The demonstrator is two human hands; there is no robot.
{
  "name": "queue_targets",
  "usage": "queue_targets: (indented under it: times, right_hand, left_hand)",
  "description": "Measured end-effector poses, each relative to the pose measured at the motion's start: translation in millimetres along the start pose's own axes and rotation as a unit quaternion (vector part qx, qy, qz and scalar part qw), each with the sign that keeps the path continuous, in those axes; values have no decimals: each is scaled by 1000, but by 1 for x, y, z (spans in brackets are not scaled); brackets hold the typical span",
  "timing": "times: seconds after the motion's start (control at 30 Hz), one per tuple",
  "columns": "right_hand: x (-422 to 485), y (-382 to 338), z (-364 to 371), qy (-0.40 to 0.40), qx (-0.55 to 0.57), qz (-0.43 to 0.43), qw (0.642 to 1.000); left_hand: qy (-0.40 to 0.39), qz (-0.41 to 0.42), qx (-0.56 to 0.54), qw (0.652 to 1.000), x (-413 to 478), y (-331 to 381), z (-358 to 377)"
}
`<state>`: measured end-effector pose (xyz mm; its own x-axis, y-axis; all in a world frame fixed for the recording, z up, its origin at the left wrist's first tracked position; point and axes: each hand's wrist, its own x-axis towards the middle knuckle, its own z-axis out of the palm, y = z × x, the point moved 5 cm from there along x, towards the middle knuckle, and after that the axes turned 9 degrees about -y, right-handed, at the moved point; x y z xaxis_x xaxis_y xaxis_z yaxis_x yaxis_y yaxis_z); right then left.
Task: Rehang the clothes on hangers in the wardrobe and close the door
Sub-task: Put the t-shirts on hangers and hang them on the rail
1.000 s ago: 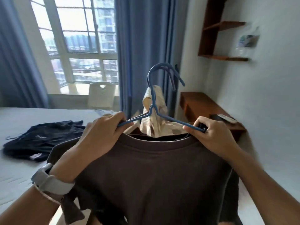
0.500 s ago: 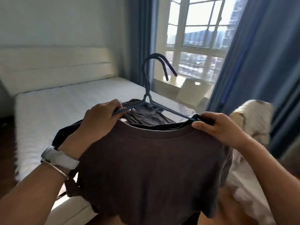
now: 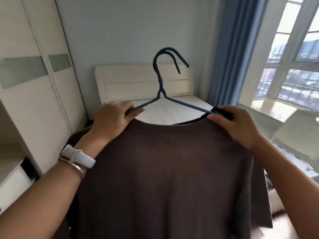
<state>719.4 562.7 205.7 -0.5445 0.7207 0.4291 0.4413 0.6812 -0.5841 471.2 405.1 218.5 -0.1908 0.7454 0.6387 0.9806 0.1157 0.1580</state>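
T-shirt point(image 3: 164, 178): hem cut off by the bottom edge.
Hanger point(image 3: 161, 88): both arm ends covered; lower part inside the T-shirt.
Left hand point(image 3: 112, 119): fingers curl out of sight at the tips.
Bed point(image 3: 172, 109): mattress mostly behind the T-shirt.
Wardrobe point(image 3: 34, 92): cut off at the left edge.
Window point(image 3: 293, 69): cut off at right; buildings outside blurred.
Bottom right corner: too smeared to tell.

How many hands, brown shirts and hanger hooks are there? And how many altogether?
Hands: 2, the left hand and the right hand
Brown shirt: 1
Hanger hooks: 2
Total: 5
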Motion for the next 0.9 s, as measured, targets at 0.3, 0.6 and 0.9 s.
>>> queue_targets:
  times: [0.3,0.6,0.9]
  right_hand:
    - [217,3,70,33,-13,-83,996]
    - [415,63,211,-42,-24,-68,997]
    - [526,230,443,-225,-48,34,973]
  left_hand:
    - [31,-87,51,994,150,-127,47]
    - [-45,-230,105,966,267,-280,186]
    - [-280,-340,74,895,286,-433,434]
